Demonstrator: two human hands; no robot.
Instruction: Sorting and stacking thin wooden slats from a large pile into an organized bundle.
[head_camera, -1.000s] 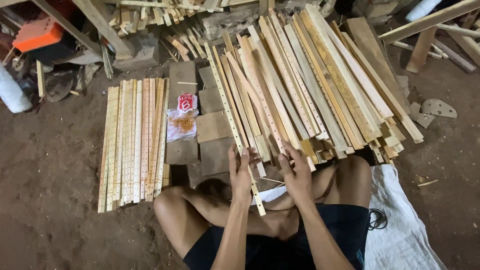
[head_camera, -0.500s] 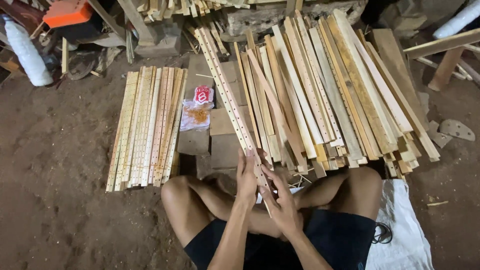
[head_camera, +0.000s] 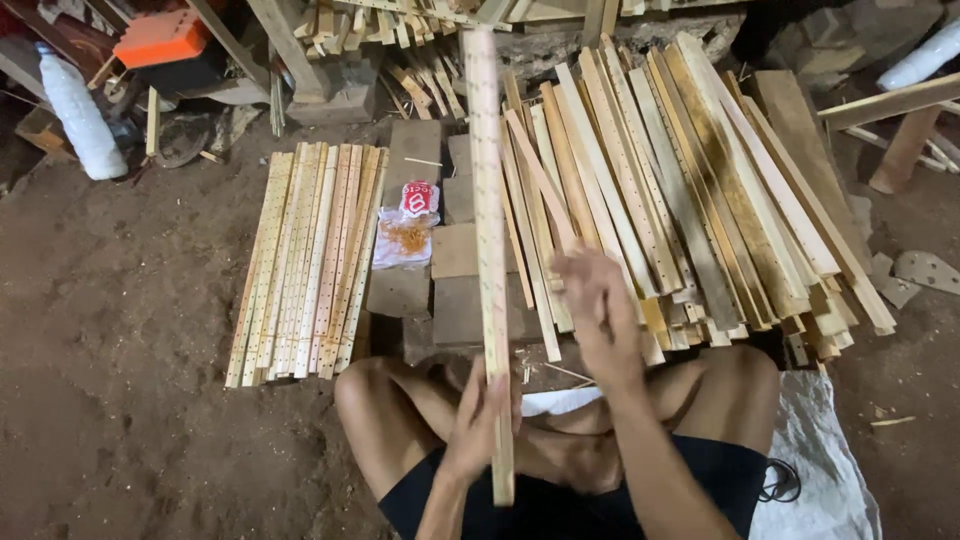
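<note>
head view: the person sits cross-legged on the dirt floor (head_camera: 120, 330), and the long drilled wooden slat (head_camera: 488, 230) stands out as the landmark, its long axis running straight away from the body toward the scrap heap at the far end. the left hand (head_camera: 475, 425) has its grip closed around the slat's near end, just above the lap. the right hand (head_camera: 600, 310) hovers to the right of the slat, blurred, fingers spread and holding nothing, well short of touching it. so the left hand is the nearer one, already on the wood. further right of the slat fans the big pile of slats (head_camera: 700, 190); left of it lies a tidy row of drilled slats (head_camera: 305, 260), with a small snack bag (head_camera: 408, 225) and flat wooden blocks (head_camera: 455, 295) between.
</note>
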